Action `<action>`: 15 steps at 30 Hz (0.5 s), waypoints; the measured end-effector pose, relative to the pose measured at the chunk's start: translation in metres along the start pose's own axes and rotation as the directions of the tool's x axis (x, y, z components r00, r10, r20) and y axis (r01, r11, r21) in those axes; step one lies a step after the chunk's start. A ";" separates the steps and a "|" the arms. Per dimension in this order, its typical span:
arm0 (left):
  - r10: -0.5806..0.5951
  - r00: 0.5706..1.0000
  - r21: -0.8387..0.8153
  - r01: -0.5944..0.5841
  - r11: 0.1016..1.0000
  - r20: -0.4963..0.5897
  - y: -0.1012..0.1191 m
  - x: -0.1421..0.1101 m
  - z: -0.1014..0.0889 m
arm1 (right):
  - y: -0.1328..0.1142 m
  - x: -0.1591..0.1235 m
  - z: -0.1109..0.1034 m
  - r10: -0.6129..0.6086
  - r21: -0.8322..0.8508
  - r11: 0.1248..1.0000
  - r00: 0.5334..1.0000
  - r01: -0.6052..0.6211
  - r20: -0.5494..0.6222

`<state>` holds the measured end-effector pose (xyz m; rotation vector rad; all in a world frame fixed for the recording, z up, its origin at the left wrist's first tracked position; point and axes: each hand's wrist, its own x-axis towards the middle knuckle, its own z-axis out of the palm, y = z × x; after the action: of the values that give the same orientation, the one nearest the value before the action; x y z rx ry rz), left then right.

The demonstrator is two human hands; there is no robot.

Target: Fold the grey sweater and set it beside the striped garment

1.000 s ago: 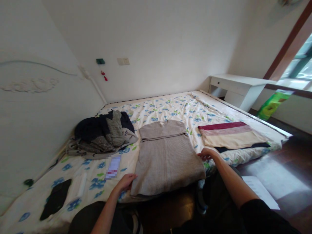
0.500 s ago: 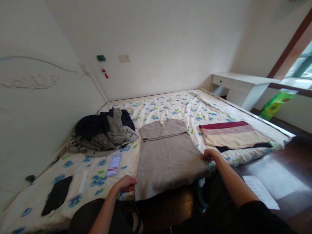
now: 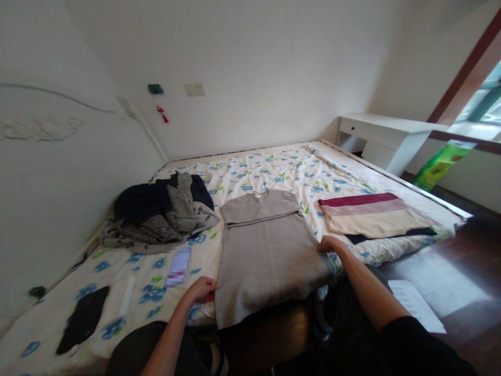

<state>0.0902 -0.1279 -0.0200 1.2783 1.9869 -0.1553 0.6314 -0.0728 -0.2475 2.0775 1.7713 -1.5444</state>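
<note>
A grey-brown ribbed sweater (image 3: 270,261) lies spread on the bed, its sleeves folded across the upper part and its hem hanging over the near edge. My left hand (image 3: 204,290) pinches the sweater's left side near the hem. On the opposite side, my right hand (image 3: 331,245) grips the right edge a little higher up. Fingertips of both hands are partly hidden by the cloth.
A heap of dark and grey clothes (image 3: 164,211) lies at the left. Folded striped knitwear (image 3: 368,214) rests at the right. A black phone (image 3: 84,318) and a white packet (image 3: 119,297) are at the near left. A white desk (image 3: 391,133) stands beyond the bed.
Both hands have shifted slightly up along the sweater's side edges, away from the hem. The sweater stays in nearly the same place, and the camera view has moved slightly.
</note>
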 end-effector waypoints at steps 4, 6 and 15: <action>-0.033 0.998 0.011 0.034 0.999 -0.046 0.005 0.008 -0.006 | 0.001 0.011 -0.001 -0.008 -0.006 1.000 1.000 0.008 0.008; -0.004 0.992 0.014 0.005 1.000 -0.125 0.012 0.013 -0.008 | 0.000 0.017 -0.002 -0.042 -0.001 0.999 0.999 0.042 -0.026; 0.195 0.872 0.323 -0.045 0.945 -0.449 0.042 0.031 -0.002 | -0.006 0.044 -0.002 -0.084 -0.056 0.996 0.981 0.075 -0.177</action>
<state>0.1169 -0.0836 -0.0271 1.7742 2.3514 -0.0902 0.6226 -0.0369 -0.2719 2.2114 1.9517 -1.3530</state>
